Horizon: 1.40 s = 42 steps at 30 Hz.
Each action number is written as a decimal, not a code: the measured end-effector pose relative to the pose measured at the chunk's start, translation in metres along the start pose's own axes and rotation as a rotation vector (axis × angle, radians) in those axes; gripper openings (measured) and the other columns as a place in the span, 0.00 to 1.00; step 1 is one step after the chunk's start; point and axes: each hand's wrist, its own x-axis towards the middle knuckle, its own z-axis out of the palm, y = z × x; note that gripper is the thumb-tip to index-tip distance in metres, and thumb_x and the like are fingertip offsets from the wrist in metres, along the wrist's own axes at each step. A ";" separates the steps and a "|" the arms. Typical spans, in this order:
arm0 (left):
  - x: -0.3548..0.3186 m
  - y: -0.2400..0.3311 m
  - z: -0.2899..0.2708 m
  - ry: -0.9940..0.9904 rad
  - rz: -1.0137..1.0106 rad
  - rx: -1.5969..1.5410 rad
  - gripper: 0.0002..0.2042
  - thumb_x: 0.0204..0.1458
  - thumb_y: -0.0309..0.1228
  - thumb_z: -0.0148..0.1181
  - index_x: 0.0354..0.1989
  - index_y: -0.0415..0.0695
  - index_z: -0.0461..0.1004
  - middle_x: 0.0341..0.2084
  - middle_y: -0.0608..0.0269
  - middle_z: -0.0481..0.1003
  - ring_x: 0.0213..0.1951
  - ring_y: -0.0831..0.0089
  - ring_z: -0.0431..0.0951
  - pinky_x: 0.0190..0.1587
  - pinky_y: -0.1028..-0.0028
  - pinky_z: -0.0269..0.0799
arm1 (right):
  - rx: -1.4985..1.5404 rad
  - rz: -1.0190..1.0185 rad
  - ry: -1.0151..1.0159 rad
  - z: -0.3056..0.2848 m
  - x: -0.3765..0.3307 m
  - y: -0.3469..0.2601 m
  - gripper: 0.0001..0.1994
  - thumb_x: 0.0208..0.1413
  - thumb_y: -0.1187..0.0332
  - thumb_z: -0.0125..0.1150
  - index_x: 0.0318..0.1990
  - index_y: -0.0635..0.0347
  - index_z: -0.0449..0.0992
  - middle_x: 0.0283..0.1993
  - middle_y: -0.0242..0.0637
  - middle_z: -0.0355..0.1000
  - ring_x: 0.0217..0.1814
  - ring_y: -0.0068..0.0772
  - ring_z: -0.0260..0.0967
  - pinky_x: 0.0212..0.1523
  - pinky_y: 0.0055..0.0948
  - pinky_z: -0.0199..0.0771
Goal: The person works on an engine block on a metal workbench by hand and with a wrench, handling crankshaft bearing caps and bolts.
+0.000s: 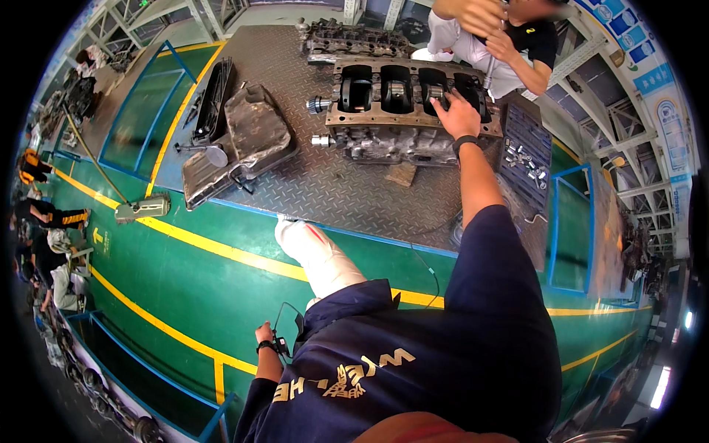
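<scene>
Steel-grey and scuffed, the engine block point(354, 119) sits just before 1 o'clock on the tread-plate table point(332, 193), its dark bays open upward. The right hand point(459, 118) is on it, fingers loosely spread and reaching toward the third bay from the left; it seems to touch without gripping. At 7 o'clock the left hand point(264, 332) hangs low, well apart from the table; whether it holds anything, I cannot tell.

Judging by the layout, the work is partway: the oil pan point(258, 122) lies off at 10 o'clock, and the bays are uncovered. What is left cannot be told.

Bare plate gives room between pan and block. The socket tray point(533, 131) limits movement at 2 o'clock, a co-worker point(535, 46) at 1, and the blue table edge point(325, 225) toward 6, beside the person's leg point(325, 258).
</scene>
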 end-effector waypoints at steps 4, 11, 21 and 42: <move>-0.003 0.000 -0.004 -0.004 0.050 0.004 0.19 0.56 0.42 0.61 0.32 0.33 0.78 0.23 0.55 0.78 0.22 0.63 0.76 0.25 0.63 0.71 | -0.012 0.033 -0.045 -0.011 -0.002 -0.005 0.31 0.60 0.34 0.54 0.58 0.47 0.82 0.70 0.32 0.70 0.61 0.43 0.76 0.57 0.43 0.80; 0.003 -0.005 0.001 0.019 0.050 0.042 0.19 0.55 0.42 0.61 0.34 0.33 0.80 0.23 0.55 0.79 0.24 0.63 0.79 0.29 0.63 0.75 | -0.003 0.012 -0.010 -0.004 -0.001 -0.003 0.31 0.60 0.34 0.56 0.57 0.48 0.82 0.69 0.34 0.71 0.60 0.47 0.77 0.57 0.44 0.80; -0.009 -0.021 0.004 -0.003 0.068 0.044 0.21 0.60 0.44 0.59 0.32 0.33 0.79 0.22 0.53 0.80 0.22 0.62 0.79 0.28 0.62 0.73 | 0.007 -0.034 0.011 0.005 0.001 0.007 0.32 0.60 0.34 0.54 0.58 0.47 0.81 0.69 0.37 0.72 0.60 0.47 0.77 0.55 0.45 0.80; -0.022 0.018 0.017 -0.115 0.046 -0.026 0.16 0.60 0.38 0.60 0.39 0.33 0.75 0.26 0.55 0.77 0.21 0.65 0.77 0.22 0.65 0.70 | 0.068 -0.058 0.145 0.009 -0.003 0.007 0.29 0.58 0.35 0.57 0.46 0.51 0.86 0.55 0.39 0.79 0.49 0.45 0.82 0.47 0.47 0.83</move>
